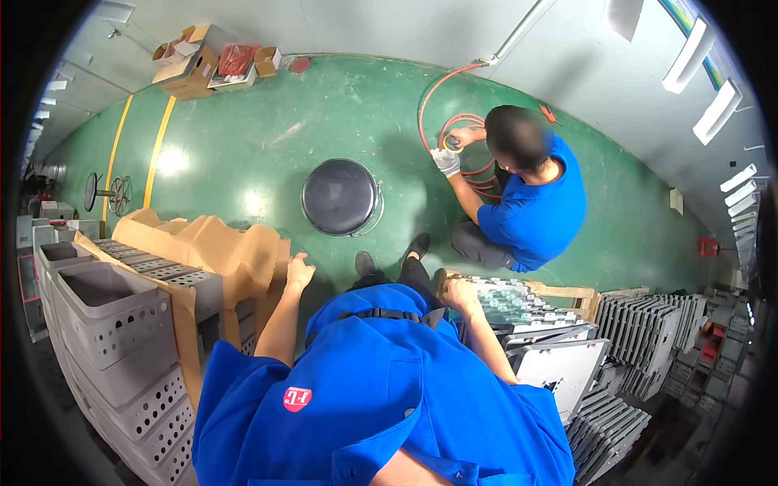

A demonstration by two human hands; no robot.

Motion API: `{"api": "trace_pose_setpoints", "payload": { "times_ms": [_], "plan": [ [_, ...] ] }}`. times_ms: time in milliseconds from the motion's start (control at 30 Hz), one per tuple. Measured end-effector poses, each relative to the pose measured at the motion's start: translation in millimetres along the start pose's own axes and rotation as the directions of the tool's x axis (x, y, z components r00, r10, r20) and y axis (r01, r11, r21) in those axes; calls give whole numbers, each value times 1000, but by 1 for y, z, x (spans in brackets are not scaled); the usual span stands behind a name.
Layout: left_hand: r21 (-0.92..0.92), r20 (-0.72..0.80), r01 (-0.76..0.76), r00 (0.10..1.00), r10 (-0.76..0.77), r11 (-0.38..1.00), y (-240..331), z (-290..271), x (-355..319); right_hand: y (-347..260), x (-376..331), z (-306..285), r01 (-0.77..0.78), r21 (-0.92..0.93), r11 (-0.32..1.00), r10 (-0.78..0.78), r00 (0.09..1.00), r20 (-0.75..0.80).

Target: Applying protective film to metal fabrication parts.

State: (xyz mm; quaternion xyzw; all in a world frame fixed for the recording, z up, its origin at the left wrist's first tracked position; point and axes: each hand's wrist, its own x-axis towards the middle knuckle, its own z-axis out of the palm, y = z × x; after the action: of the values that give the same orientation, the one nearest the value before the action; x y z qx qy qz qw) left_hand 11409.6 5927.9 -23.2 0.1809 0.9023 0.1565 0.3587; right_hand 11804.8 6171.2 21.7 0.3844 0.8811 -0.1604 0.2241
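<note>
My left hand [299, 271] hangs beside brown wrapping paper [207, 247] draped by the stacked grey bins. Its fingers are loosely curled and apart, with nothing seen in them. My right hand [460, 294] is closed beside a wooden edge [442, 279], at the end of a row of upright panels [519, 296]. What its fingers hold, if anything, is hidden. A co-worker in blue [535, 202] crouches ahead on the right, one hand gloved in white, handling a coiled red hose [425, 109].
A round black stool [340, 197] stands ahead on the green floor. Perforated grey bins [113, 316] are stacked at my left, and grey panels [640, 328] at my right. Cardboard boxes [190, 73] sit by the far wall. Another stool [101, 193] lies tipped at far left.
</note>
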Motion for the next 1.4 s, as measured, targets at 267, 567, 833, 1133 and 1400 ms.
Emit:
{"api": "trace_pose_setpoints", "payload": {
  "times_ms": [267,567,833,1133,1400],
  "plan": [
    [-3,70,-50,996,50,999,-23,18,5,7,5,25,8,-82,997,-12,999,-42],
    [5,139,-32,990,31,999,2,13,39,-4,35,46,98,-137,986,-91,994,60],
    [-397,72,-547,782,619,737,202,-18,25,-17,49,-84,-11,249,969,71,970,-234],
    [-623,725,120,459,514,773,283,-12,-53,-71,21,-234,458,623,634,276,618,-736],
    [-777,628,278,385,676,565,330,-34,-91,-78,4,-236,607,572,552,317,481,-817]
  ]
}}
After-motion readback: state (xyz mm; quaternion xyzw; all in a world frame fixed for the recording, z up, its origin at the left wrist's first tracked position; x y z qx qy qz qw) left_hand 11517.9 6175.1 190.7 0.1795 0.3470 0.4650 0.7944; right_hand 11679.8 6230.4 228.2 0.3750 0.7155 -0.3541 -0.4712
